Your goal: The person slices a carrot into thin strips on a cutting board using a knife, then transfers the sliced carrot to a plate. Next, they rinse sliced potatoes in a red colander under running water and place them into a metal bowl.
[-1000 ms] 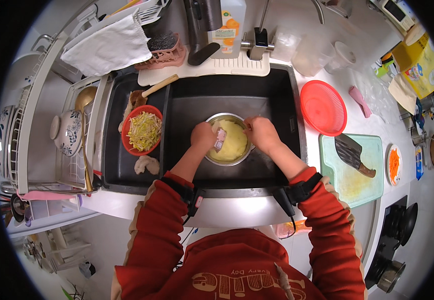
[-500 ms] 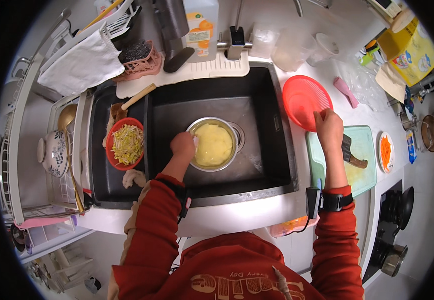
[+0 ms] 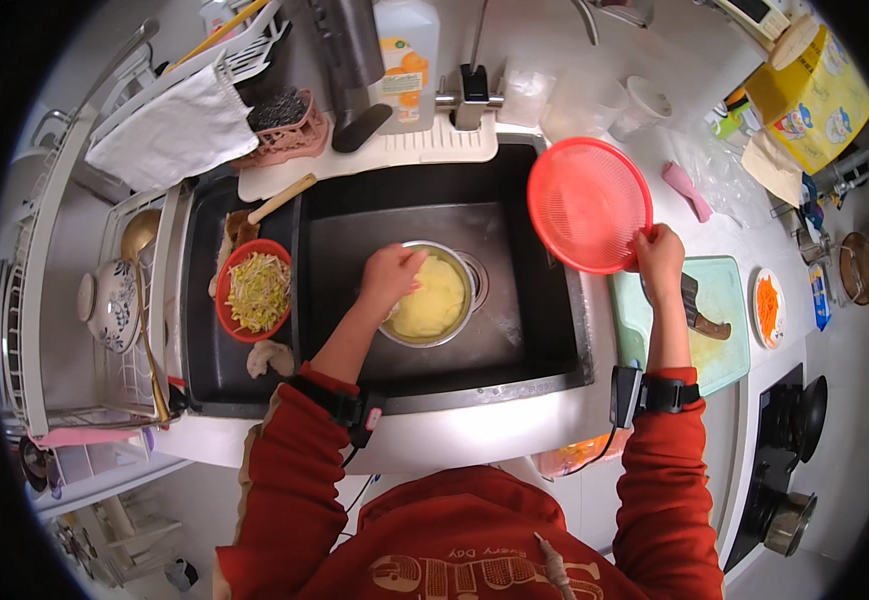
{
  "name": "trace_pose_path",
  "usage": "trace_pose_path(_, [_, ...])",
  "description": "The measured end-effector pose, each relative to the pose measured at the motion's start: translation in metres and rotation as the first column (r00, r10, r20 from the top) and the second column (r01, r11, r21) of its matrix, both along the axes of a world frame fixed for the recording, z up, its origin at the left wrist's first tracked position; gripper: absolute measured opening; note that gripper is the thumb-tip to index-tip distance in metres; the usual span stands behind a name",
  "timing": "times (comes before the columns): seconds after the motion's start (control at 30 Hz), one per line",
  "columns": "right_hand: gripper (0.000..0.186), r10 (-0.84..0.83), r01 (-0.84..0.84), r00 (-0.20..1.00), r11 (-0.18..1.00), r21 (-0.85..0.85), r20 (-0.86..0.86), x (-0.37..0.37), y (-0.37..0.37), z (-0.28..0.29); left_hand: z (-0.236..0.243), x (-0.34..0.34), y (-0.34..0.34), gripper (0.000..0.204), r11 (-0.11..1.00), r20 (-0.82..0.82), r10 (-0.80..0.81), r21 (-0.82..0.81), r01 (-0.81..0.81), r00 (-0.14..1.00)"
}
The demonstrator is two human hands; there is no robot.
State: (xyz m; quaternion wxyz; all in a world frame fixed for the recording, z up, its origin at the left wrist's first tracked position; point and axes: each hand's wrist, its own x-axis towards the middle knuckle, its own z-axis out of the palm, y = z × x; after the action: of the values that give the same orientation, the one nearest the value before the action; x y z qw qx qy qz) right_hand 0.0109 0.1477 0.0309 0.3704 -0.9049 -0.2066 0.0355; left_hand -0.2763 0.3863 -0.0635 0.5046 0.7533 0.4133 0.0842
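My right hand (image 3: 660,258) grips the rim of a round red plastic colander (image 3: 586,200), raised and tilted above the sink's right edge. Over the left rim of a metal bowl (image 3: 468,304) hovers my left hand (image 3: 390,276), its fingers loosely stretched and apart, holding nothing I can see. That bowl sits in the large basin beside the drain and contains pale yellow, peeled-looking food (image 3: 428,302) in liquid. Left of it, in the narrow basin, stands a red bowl (image 3: 285,256) of bean sprouts (image 3: 258,290).
A green cutting board (image 3: 724,285) with a cleaver (image 3: 694,304) lies right of the sink, near a plate of orange shreds (image 3: 768,308). A wooden-handled brush (image 3: 279,200) rests in the left basin. The faucet (image 3: 471,98) stands behind; a dish rack (image 3: 154,250) is left.
My right hand has lifted the red colander off the counter and moved it left toward the sink. My left hand has let go of the bowl's rim and risen above it.
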Motion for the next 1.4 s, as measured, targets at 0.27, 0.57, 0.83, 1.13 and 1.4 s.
trace_pose_path(0.27, [0.012, 0.454, -0.469, 0.867, 0.883, 0.025, 0.206, -0.093, 0.090, 0.006, 0.070, -0.027, -0.015, 0.051, 0.693, 0.323, 0.346, -0.721, -0.008, 0.881])
trace_pose_path(0.57, [0.032, 0.490, -0.413, 0.784, 0.870, 0.270, -0.380, -0.122, 0.143, -0.038, 0.067, -0.083, -0.022, 0.048, 0.909, 0.250, 0.396, 0.030, -0.416, 0.884])
trace_pose_path(0.83, [0.081, 0.780, -0.776, 0.567, 0.398, -0.490, -0.264, -0.154, 0.154, -0.107, 0.069, -0.102, -0.035, 0.060, 0.724, 0.118, 0.479, 0.507, -0.467, 0.870])
trace_pose_path(1.13, [0.118, 0.771, -0.703, 0.514, 0.127, -0.699, -0.376, -0.186, 0.177, -0.161, 0.069, -0.117, -0.035, 0.058, 0.713, 0.197, 0.473, 0.488, -0.504, 0.859])
trace_pose_path(1.4, [0.102, 0.752, -0.724, 0.525, 0.147, -0.674, -0.400, -0.189, 0.186, -0.211, 0.072, -0.120, -0.042, 0.055, 0.717, 0.235, 0.483, 0.447, -0.535, 0.844])
